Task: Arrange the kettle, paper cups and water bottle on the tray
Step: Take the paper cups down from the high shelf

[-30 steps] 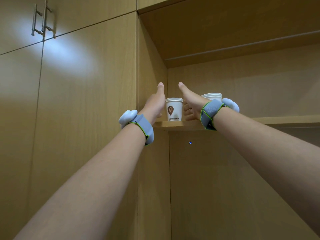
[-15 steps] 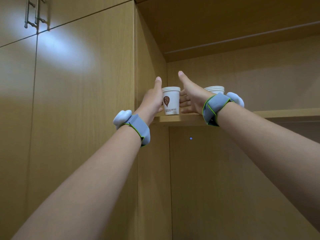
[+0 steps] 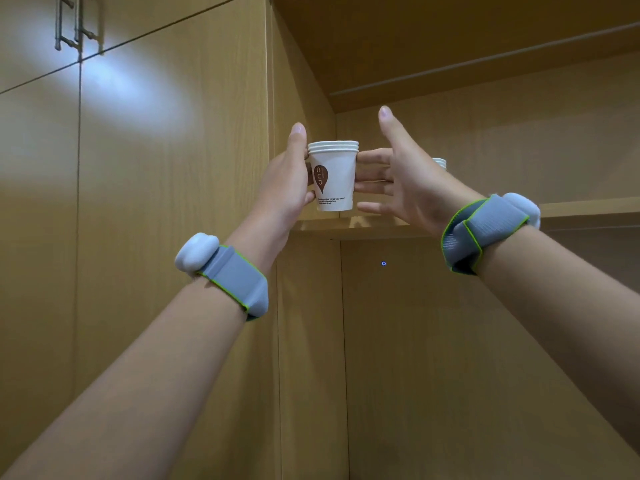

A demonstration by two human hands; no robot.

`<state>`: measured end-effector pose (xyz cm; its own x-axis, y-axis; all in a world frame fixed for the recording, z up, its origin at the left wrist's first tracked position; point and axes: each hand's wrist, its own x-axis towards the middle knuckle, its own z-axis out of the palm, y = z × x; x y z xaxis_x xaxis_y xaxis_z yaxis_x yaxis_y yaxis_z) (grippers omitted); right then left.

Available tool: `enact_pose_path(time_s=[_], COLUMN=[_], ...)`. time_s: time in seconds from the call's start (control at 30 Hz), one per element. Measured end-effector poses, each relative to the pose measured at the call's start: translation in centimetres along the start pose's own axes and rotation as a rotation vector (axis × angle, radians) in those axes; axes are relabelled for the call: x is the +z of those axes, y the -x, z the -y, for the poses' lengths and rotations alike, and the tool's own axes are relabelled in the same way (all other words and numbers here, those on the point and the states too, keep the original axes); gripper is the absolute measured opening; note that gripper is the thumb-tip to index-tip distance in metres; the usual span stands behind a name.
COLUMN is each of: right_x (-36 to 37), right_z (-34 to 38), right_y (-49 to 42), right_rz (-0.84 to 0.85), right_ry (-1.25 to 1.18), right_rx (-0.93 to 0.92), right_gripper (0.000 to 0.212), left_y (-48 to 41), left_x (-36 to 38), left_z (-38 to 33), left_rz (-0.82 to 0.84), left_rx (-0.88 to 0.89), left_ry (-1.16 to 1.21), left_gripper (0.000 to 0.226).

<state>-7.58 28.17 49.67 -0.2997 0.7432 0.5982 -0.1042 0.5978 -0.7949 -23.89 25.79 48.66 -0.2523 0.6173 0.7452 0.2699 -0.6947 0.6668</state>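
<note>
I see a stack of paper cups [image 3: 333,178] upright over the front edge of the shelf [image 3: 588,206], near its left end; I can't tell whether its base touches the board. The cups are white and nested, with several rolled rims showing at the top and a brown drop-shaped logo with small print facing me. My left hand [image 3: 287,181] wraps its left side, and my right hand [image 3: 405,181] touches its right side with straight fingers. A second stack [image 3: 440,163] sits farther back on the shelf to the right, showing only its white rims.
</note>
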Motion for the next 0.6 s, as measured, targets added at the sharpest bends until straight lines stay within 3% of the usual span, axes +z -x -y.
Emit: enact_pose_path(time_s=[0.6], right_x=[-3.4], right_z=[-6.2], right_y=[12.3], right_rz=[0.152], right_ry=[-0.133], right_rx=[0.040], right_gripper=[0.079], left_y=[13.6], left_x=[-0.4], left_z=[3.4], left_rz=[0.045], left_rx=[-0.059], left_ry=[0.137], left_gripper=[0.065])
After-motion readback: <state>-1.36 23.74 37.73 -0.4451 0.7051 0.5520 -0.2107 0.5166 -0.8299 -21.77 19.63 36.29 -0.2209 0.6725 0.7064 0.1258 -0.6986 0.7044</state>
